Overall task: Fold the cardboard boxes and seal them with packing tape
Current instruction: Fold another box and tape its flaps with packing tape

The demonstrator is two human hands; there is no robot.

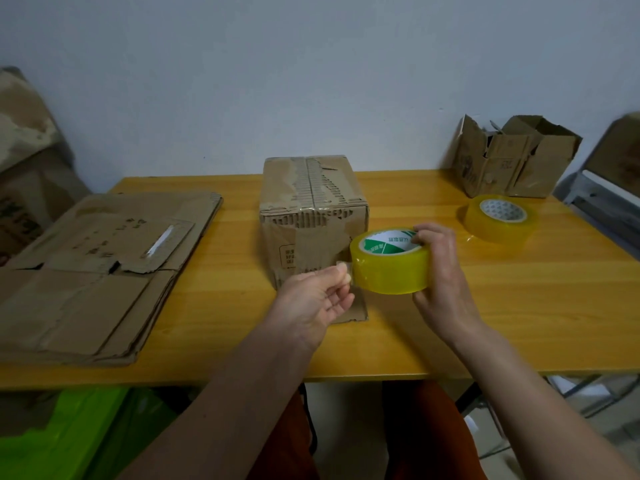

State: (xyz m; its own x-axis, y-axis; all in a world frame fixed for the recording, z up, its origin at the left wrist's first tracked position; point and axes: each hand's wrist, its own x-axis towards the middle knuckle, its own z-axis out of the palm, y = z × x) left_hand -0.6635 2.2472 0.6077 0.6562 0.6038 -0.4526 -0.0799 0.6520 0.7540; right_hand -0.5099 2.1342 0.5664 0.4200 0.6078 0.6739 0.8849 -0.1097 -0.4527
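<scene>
A folded, worn cardboard box (pixel 313 216) stands in the middle of the yellow table (pixel 519 306), its top seam closed and one flap lying flat toward me. Just in front of it my right hand (pixel 441 275) grips a yellow roll of packing tape (pixel 389 261), fingers hooked into its core. My left hand (pixel 317 299) pinches the loose tape end at the roll's left side. A second tape roll (pixel 500 218) lies on the table at the right.
A stack of flattened cardboard boxes (pixel 100 271) covers the table's left part. An open, crumpled box (pixel 512 157) stands at the back right against the wall. Green bags (pixel 79 431) sit below the table's front edge on the left.
</scene>
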